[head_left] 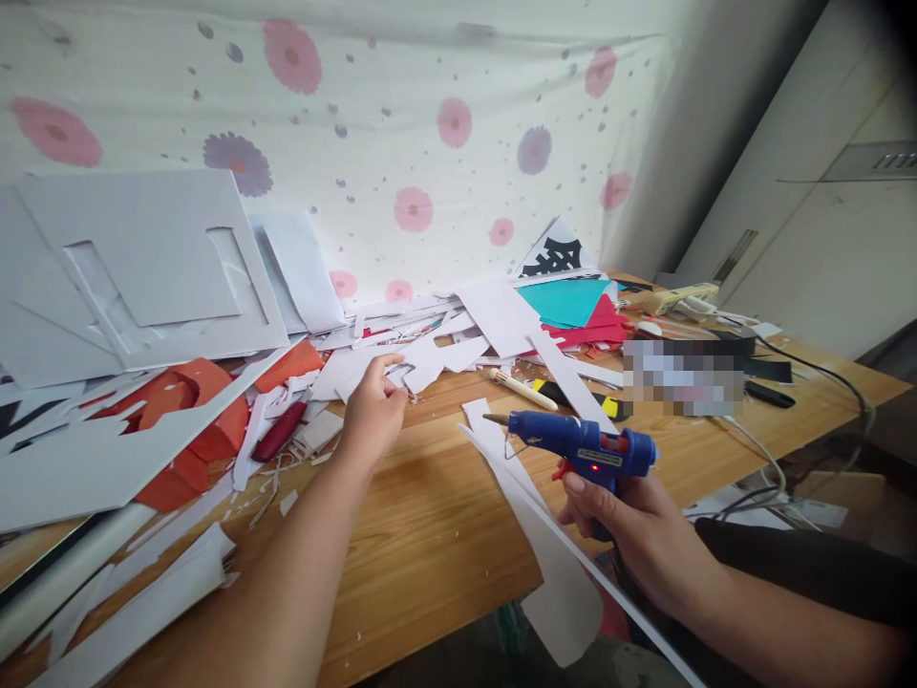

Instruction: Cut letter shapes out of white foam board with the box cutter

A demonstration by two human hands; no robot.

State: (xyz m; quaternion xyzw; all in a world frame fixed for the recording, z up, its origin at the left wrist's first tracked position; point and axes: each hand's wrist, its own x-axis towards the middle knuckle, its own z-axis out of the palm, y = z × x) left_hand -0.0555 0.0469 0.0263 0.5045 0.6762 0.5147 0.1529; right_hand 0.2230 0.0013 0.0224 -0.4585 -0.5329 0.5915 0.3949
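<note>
My right hand [645, 535] is wrapped round the handle of a blue glue gun [587, 444], its metal nozzle pointing left. A red light glows on the gun's side, and the red trigger shows by my fingers. Below the nozzle, long white strips [516, 497] run over the table's front edge. My left hand [373, 406] is over the table at the near side of some white paper offcuts [430, 368]. Its index finger and thumb are apart, with nothing visible between them; the other fingers are mostly hidden.
White cut-out boards [164, 239] lean at the back left. Orange pieces [193, 411] and a dark red tool handle [279, 432] lie left on the wooden table [430, 516]. Rightward are a cream pen [522, 389], teal sheet [563, 301], power strip [680, 298] and cables [849, 387].
</note>
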